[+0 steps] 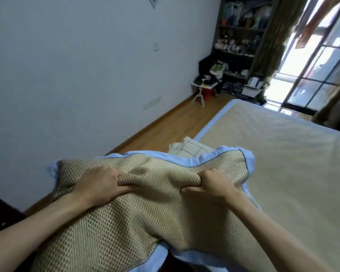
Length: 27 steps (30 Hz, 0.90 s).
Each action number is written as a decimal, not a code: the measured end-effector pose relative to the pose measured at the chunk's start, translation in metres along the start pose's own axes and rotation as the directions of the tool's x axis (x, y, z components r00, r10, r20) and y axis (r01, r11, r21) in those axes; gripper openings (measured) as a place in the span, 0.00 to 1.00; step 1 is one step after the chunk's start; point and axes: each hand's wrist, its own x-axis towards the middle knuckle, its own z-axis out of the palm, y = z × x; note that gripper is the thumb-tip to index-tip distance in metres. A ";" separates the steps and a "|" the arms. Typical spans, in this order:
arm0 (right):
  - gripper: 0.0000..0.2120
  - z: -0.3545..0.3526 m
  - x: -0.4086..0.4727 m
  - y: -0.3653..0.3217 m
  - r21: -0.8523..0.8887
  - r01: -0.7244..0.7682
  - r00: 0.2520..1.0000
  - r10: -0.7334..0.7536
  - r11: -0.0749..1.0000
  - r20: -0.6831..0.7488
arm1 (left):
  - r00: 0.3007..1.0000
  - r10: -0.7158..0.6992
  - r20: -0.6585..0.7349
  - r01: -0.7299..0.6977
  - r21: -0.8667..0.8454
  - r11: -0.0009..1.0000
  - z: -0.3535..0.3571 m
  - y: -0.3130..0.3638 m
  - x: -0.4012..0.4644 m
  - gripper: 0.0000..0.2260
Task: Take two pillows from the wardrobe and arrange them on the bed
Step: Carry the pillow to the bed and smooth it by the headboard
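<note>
A woven tan pillow (130, 218) with a light blue border fills the lower middle of the head view. My left hand (100, 185) pinches a fold of its top on the left, and my right hand (210, 185) grips the fabric on the right. Just behind it, a second pillow (190, 148) in cream cloth with a dark check pattern peeks out at the near corner of the bed (283, 154). The bed is covered by a tan woven mat and stretches away to the right.
A white wall runs along the left, with a strip of wooden floor (165, 122) between it and the bed. At the far end stand a small white table (202, 89) with clutter, dark shelves (241, 36) and a bright glass door (312, 75).
</note>
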 end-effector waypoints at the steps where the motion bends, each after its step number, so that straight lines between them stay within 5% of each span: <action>1: 0.35 -0.005 -0.010 0.023 -0.010 -0.047 0.999 0.047 0.999 -0.008 | 0.999 0.053 0.011 -0.053 -0.006 0.999 0.006 0.020 0.022 0.34; 9: 0.36 -0.037 -0.109 0.161 -0.044 -0.465 0.881 0.457 0.884 -0.127 | 0.880 0.471 0.056 -0.462 -0.128 0.878 0.044 0.182 0.177 0.38; 17: 0.33 -0.055 -0.247 0.177 0.101 -0.836 0.516 0.835 0.539 -0.189 | 0.489 0.870 -0.059 -0.863 -0.173 0.474 0.063 0.362 0.245 0.42; 27: 0.37 -0.036 -0.399 0.182 0.112 -0.982 0.130 0.971 0.154 -0.202 | 0.154 0.979 -0.131 -0.960 -0.253 0.117 0.082 0.550 0.200 0.33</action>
